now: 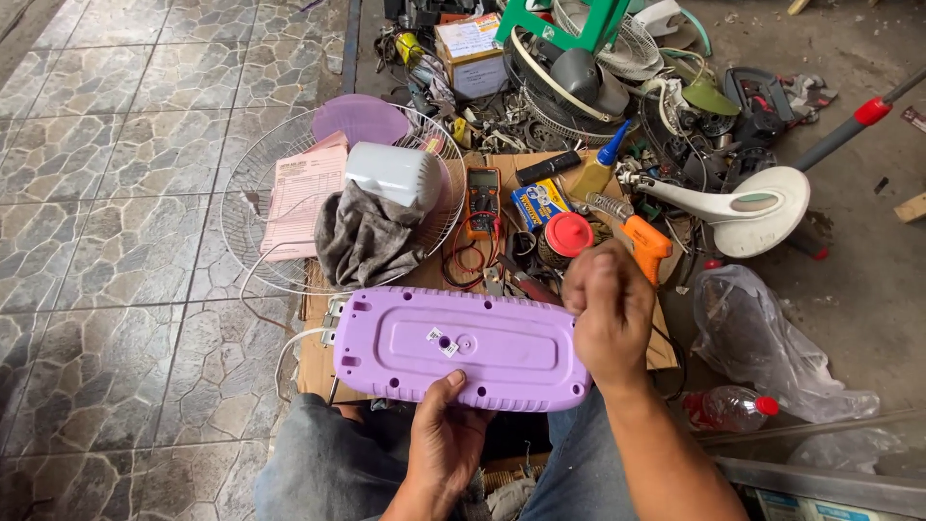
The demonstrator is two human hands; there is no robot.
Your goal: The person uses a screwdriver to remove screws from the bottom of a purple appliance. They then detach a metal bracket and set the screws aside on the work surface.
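Purple plastic base [461, 347] — gripped by both hands [446, 434] | cardboard [318, 357] — stone-tile floor [116, 193]

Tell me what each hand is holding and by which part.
The left hand grips the purple plastic base by its near long edge. The right hand is closed in a fist at the base's right end; what it holds cannot be told.

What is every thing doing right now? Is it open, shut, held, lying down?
Purple fan base: upside down, held on the lap.
Left hand: gripping the base's near edge.
Right hand: closed in a fist at the base's right end.
Wire fan guard: lying flat.
Red-capped bottle: capped, on its side.
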